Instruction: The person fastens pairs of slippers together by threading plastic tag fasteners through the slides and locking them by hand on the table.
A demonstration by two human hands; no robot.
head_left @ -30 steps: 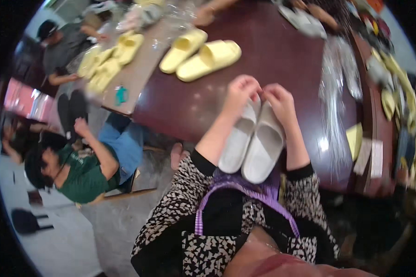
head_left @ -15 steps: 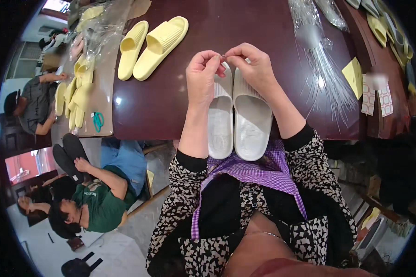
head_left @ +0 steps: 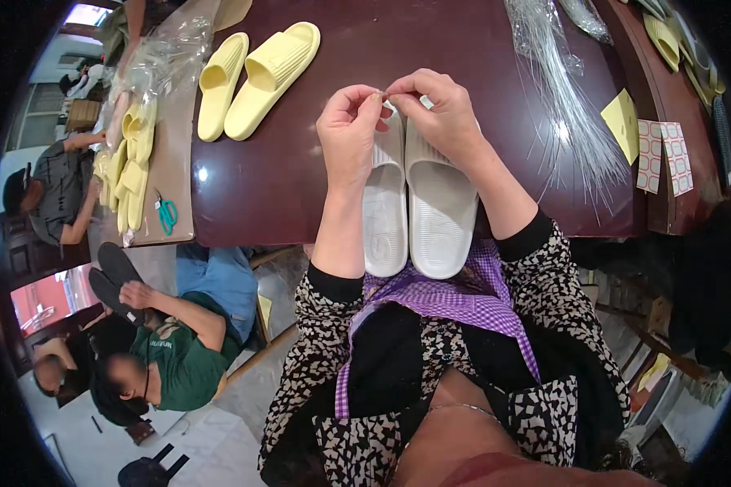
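Observation:
Two pale grey slide slippers, the left one (head_left: 384, 223) and the right one (head_left: 443, 223), lie side by side at the table's near edge, their heels jutting over my lap. Above their toe ends, my left hand (head_left: 349, 138) and my right hand (head_left: 443, 118) meet fingertip to fingertip. Both are pinched closed. Whatever is between the fingers is too small to make out. My hands partly hide the slippers' straps and toes.
Left of my hands lies a pair of yellow slippers (head_left: 274, 81). A bundle of thin clear strands (head_left: 573, 130), yellow paper (head_left: 621, 126) and red-and-white label sheets (head_left: 650, 154) are on the right. Teal-handled scissors (head_left: 166, 215) lie far left; co-workers sit beyond.
My hands have shifted slightly away from me and left, fingertips still together. The co-worker in green has moved a hand on the dark slippers.

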